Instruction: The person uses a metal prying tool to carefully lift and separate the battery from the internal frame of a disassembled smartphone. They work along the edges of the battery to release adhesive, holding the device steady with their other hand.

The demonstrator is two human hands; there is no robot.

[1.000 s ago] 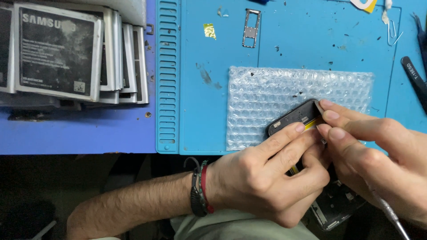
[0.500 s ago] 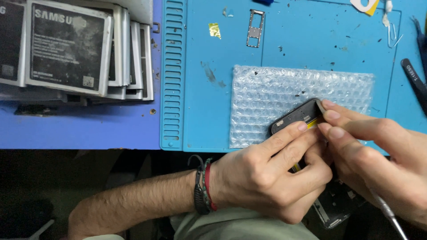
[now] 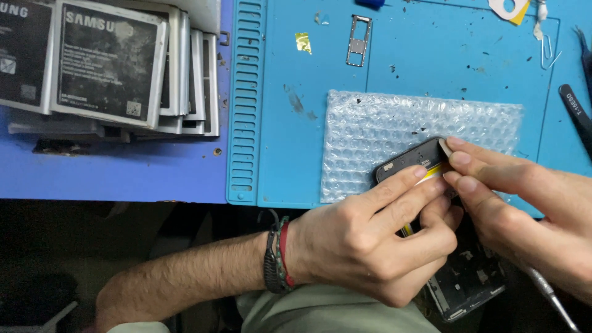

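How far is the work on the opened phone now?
Done: the SIM tray lies out on the blue mat. In hand: left hand grips the opened phone; right hand pinches its top corner. Left: its inner frame remains exposed.

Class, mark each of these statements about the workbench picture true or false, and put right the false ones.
1. Both hands grip the dark phone frame. True: the left hand and the right hand both close on it.
2. The frame lies over a red cloth. False: under it is a sheet of clear bubble wrap on the blue work mat.
3. The left wrist wears dark and red wristbands. True.
4. The stack of flat batteries sits on the right of the mat. False: it is on the left, off the mat.
5. A small metal card tray lies near the mat's top edge. True.
6. The right hand is empty. False: a slim metal tool also runs through it.
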